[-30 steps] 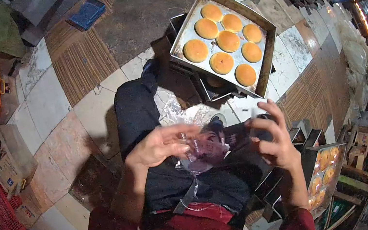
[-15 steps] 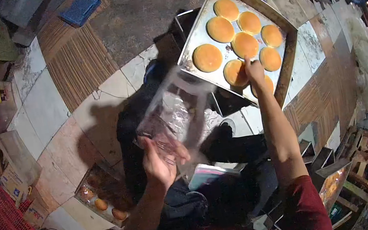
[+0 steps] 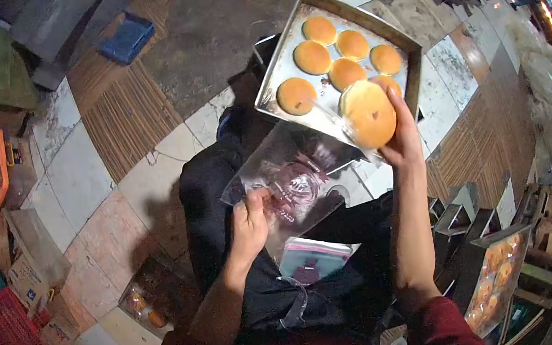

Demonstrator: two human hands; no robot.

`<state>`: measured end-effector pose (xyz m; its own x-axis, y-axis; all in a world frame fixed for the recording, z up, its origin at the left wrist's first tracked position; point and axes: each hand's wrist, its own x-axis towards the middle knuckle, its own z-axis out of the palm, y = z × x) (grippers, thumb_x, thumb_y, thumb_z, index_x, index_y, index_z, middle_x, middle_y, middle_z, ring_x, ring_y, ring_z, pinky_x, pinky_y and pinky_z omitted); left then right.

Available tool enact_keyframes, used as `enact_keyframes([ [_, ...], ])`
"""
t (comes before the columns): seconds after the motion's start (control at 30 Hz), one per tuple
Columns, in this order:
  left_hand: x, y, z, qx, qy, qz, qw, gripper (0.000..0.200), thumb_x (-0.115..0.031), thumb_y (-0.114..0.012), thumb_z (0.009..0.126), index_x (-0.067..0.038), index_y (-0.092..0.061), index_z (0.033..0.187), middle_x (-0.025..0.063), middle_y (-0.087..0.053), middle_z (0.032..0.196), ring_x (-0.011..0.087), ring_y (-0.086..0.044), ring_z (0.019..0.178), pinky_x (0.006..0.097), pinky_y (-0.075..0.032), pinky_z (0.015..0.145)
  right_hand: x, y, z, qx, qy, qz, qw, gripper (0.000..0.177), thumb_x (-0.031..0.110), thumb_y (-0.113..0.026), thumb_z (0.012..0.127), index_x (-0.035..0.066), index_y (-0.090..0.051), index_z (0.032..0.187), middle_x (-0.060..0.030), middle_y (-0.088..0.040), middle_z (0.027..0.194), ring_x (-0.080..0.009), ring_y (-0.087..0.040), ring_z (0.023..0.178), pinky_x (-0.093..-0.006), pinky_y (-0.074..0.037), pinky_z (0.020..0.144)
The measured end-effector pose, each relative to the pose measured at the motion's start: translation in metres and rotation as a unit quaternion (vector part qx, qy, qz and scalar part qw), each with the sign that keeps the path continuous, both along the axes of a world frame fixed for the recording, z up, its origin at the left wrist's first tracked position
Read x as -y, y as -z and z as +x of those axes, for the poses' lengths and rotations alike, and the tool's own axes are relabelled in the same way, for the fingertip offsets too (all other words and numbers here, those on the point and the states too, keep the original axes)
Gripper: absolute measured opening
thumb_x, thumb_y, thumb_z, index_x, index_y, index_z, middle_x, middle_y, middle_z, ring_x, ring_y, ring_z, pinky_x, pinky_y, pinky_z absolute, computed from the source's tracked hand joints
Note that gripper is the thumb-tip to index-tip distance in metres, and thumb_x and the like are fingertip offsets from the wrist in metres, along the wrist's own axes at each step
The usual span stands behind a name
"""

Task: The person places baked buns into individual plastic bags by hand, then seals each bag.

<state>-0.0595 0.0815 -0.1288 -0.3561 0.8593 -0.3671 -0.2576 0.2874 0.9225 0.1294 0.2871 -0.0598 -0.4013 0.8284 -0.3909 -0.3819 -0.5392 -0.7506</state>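
Observation:
A large metal tray (image 3: 407,46) holds several round golden buns (image 3: 318,31), tilted in front of me. My right hand (image 3: 402,135) grips a bun (image 3: 369,115) above the tray's near right edge, showing its browned face. Over my lap, my left hand (image 3: 250,225) pinches the edge of a clear plastic bag (image 3: 293,188) with dark red print. The bag spreads out toward the tray and looks flat. On my lap below it lies a stack of printed plastic bags (image 3: 313,258).
A smaller tray with buns (image 3: 147,299) stands on the floor at left, and another tray of packed buns (image 3: 498,281) at lower right. A red crate (image 3: 5,335), cardboard boxes (image 3: 29,279) and a blue basket (image 3: 127,38) are farther out.
My right hand has lifted a bun off the tray and drawn it toward me. The bag has turned and spread lower over my lap, with my left hand's fingers now closed on its edge.

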Motion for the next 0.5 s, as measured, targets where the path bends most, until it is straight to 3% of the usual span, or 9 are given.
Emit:
enact_keyframes([
  [0.1, 0.0, -0.013, 0.005, -0.141, 0.07, 0.049, 0.986, 0.038, -0.029, -0.041, 0.094, 0.005, -0.059, 0.092, 0.0155, -0.064, 0.077, 0.0197, -0.062, 0.073, 0.032, -0.046, 0.066, 0.063, -0.042, 0.022, 0.087, -0.053, 0.025, 0.995, 0.054, 0.041, -0.049, 0.088, 0.001, -0.04, 0.124, -0.0156, -0.051, 0.116, -0.0232, -0.052, 0.107, -0.0392, -0.043, 0.091],
  [0.17, 0.006, -0.022, 0.012, -0.155, 0.183, 0.063, 0.969, 0.03, -0.024, -0.053, 0.088, 0.004, -0.06, 0.092, 0.0167, -0.063, 0.075, 0.0221, -0.063, 0.072, 0.033, -0.047, 0.065, 0.116, -0.051, 0.029, 0.379, -0.214, 0.28, 0.855, 0.056, 0.036, -0.056, 0.085, 0.001, -0.039, 0.124, -0.0159, -0.051, 0.116, -0.0224, -0.053, 0.105, -0.0385, -0.044, 0.09],
  [0.23, 0.016, -0.032, 0.019, -0.14, 0.25, 0.04, 0.957, 0.029, -0.021, -0.06, 0.083, 0.002, -0.058, 0.1, 0.0156, -0.063, 0.082, 0.0223, -0.063, 0.079, 0.0335, -0.047, 0.069, 0.161, -0.016, 0.039, 0.448, -0.234, 0.248, 0.827, 0.054, 0.028, -0.061, 0.082, 0.001, -0.04, 0.124, -0.0151, -0.052, 0.114, -0.0223, -0.053, 0.105, -0.0375, -0.044, 0.089],
  [0.27, 0.017, -0.037, 0.023, -0.238, 0.206, 0.071, 0.947, 0.032, -0.022, -0.061, 0.083, 0.001, -0.056, 0.105, 0.0153, -0.062, 0.088, 0.0212, -0.062, 0.084, 0.0331, -0.047, 0.071, 0.173, -0.011, 0.044, 0.446, -0.228, 0.253, 0.828, 0.054, 0.028, -0.061, 0.082, 0.001, -0.04, 0.124, -0.0151, -0.052, 0.114, -0.0223, -0.053, 0.105, -0.0375, -0.044, 0.089],
  [0.3, 0.02, -0.04, 0.027, -0.331, 0.158, 0.099, 0.925, 0.037, -0.022, -0.061, 0.082, 0.0, -0.053, 0.11, 0.015, -0.061, 0.094, 0.0202, -0.06, 0.089, 0.0328, -0.047, 0.073, 0.183, -0.008, 0.049, 0.25, -0.058, 0.106, 0.961, 0.052, 0.027, -0.06, 0.082, 0.001, -0.04, 0.123, -0.0151, -0.053, 0.113, -0.0223, -0.053, 0.104, -0.0372, -0.045, 0.088],
  [0.33, 0.024, -0.026, 0.022, -0.317, 0.152, 0.063, 0.934, 0.04, -0.017, -0.053, 0.087, -0.003, -0.042, 0.123, 0.0114, -0.05, 0.118, 0.0199, -0.054, 0.1, 0.031, -0.047, 0.078, 0.192, -0.004, 0.052, 0.025, 0.114, -0.054, 0.992, 0.049, 0.026, -0.059, 0.083, 0.001, -0.041, 0.121, -0.0151, -0.053, 0.112, -0.0223, -0.053, 0.103, -0.0369, -0.045, 0.087],
  [0.37, 0.027, -0.035, 0.027, -0.322, 0.149, 0.065, 0.933, 0.04, -0.017, -0.053, 0.087, -0.003, -0.042, 0.123, 0.0114, -0.05, 0.118, 0.0199, -0.054, 0.1, 0.031, -0.047, 0.078, 0.2, 0.002, 0.056, -0.019, 0.229, -0.048, 0.972, 0.046, 0.022, -0.057, 0.084, 0.001, -0.04, 0.121, -0.0147, -0.051, 0.113, -0.0237, -0.054, 0.102, -0.0359, -0.046, 0.087],
  [0.43, 0.032, -0.067, 0.049, 0.03, 0.008, 0.092, 0.995, 0.056, -0.032, -0.05, 0.09, -0.009, -0.025, 0.134, 0.013, -0.035, 0.132, 0.0258, -0.05, 0.107, 0.0358, -0.047, 0.08, 0.22, -0.019, 0.037, 0.066, 0.301, 0.115, 0.944, 0.046, 0.03, -0.053, 0.086, 0.0, -0.042, 0.12, -0.0167, -0.052, 0.113, -0.0241, -0.054, 0.104, -0.0372, -0.043, 0.09],
  [0.5, 0.036, -0.088, 0.074, 0.234, 0.019, 0.082, 0.969, 0.061, -0.041, -0.044, 0.091, -0.017, -0.014, 0.138, 0.0131, -0.024, 0.138, 0.0278, -0.042, 0.113, 0.0404, -0.046, 0.085, 0.274, 0.004, 0.048, 0.237, 0.086, 0.105, 0.962, 0.063, 0.038, -0.057, 0.082, -0.001, -0.034, 0.127, -0.0223, -0.04, 0.127, -0.0323, -0.043, 0.118, -0.0406, -0.034, 0.098],
])
